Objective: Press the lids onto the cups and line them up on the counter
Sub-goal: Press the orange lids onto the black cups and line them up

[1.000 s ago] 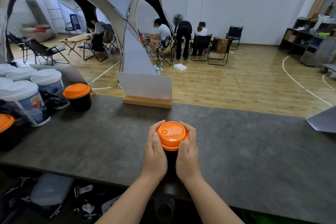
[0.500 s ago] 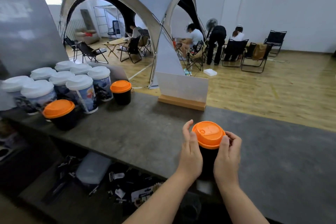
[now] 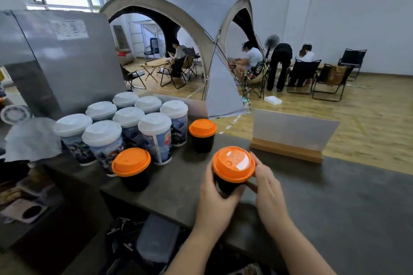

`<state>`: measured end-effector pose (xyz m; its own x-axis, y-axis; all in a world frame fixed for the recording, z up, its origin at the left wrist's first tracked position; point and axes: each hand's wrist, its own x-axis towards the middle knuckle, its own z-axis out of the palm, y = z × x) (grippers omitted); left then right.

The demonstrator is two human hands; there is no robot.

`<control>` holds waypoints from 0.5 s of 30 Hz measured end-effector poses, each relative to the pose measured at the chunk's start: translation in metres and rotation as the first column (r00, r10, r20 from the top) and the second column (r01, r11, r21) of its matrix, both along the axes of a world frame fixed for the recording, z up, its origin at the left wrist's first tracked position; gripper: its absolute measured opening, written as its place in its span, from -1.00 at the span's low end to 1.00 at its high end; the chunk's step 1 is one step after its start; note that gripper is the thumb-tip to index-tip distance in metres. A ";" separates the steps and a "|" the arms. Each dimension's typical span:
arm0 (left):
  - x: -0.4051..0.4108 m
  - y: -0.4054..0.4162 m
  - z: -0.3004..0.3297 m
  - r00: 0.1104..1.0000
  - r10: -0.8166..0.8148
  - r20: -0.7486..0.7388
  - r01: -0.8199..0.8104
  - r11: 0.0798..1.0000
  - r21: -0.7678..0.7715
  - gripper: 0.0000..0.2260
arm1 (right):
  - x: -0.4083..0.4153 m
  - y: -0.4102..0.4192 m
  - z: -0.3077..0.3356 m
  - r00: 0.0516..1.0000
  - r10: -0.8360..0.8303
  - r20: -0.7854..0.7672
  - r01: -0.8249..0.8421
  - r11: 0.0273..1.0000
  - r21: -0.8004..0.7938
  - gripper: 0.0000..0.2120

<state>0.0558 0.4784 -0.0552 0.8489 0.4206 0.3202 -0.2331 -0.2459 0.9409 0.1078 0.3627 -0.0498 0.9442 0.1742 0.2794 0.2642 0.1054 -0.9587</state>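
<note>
A black cup with an orange lid is lifted slightly above the dark counter, tilted toward me. My left hand wraps around its body from the left and below. My right hand touches the lid's right rim and the cup's side with its fingertips. Two more black cups with orange lids stand on the counter: one at the near left, one farther back. Several tall printed cups with white lids cluster behind them at the left.
A frosted sign in a wooden base stands at the counter's far edge, right of the cups. A grey metal appliance rises at the left. Crumpled white paper lies beside it. Below the counter's near edge sits cluttered shelving.
My view has swung left, bringing the cup cluster into sight. The held cup has moved left toward the other orange-lidded cups and now tilts, with my left hand lower around its body.
</note>
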 end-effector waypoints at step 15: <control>0.056 0.109 -0.017 0.942 0.316 -0.110 -0.309 0.948 0.072 -0.22 | 0.052 0.131 0.000 0.970 0.060 -0.235 -0.055 0.998 0.029 -0.64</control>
<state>0.1117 0.5878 -0.0725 0.7106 0.6560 0.2542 -0.0241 -0.3384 0.9407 0.1598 0.4942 -0.0496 0.9725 0.2264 0.0547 0.0240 0.1359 -0.9904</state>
